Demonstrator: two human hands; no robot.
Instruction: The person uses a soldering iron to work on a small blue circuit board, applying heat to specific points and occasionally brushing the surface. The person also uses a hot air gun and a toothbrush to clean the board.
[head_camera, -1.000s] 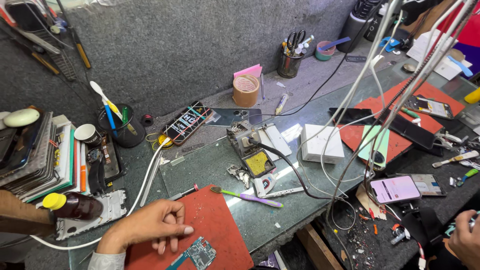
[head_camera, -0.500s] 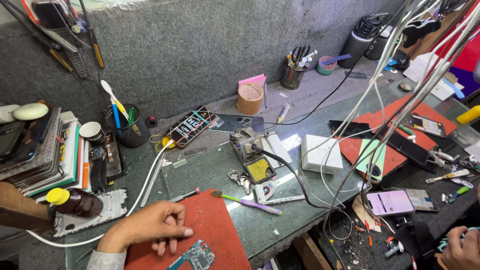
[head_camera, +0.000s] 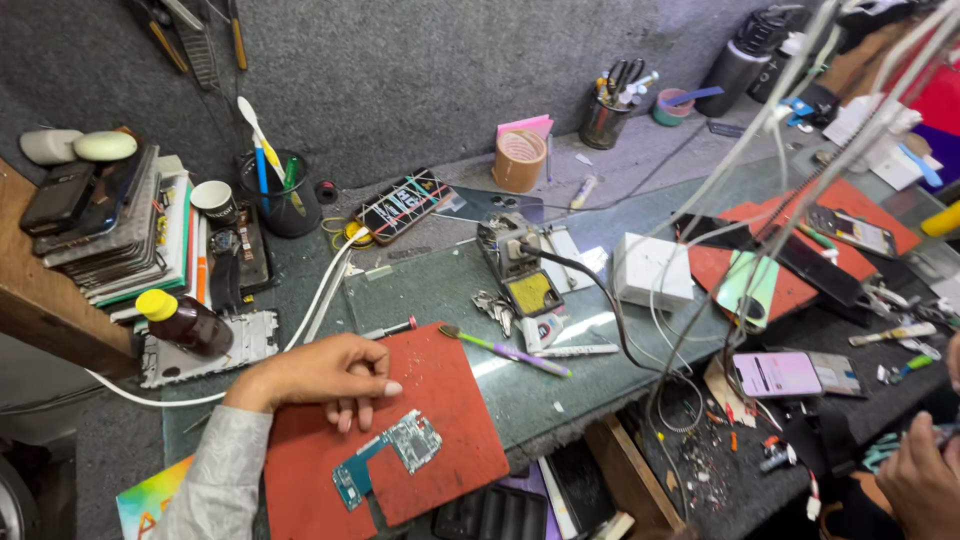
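resting flat on the red mat (head_camera: 440, 400), the left hand (head_camera: 325, 372) lies with fingers (head_camera: 372, 392) spread and relaxed, holding nothing. just below those fingertips lies the small circuit board (head_camera: 392, 455), bare on the mat and apart from the hand. it looks thin, light, stiff and fragile, best taken by its edges, clear of the chips. the right hand (head_camera: 918, 478) sits at the lower right corner, mostly out of frame, so i cannot tell its grip. on to containers: a dark cup (head_camera: 283, 205) holds brushes and pens, a metal tin (head_camera: 606, 120) holds scissors and pliers, and a brown bottle (head_camera: 185, 322) with a yellow cap lies on the surface (head_camera: 450, 280).
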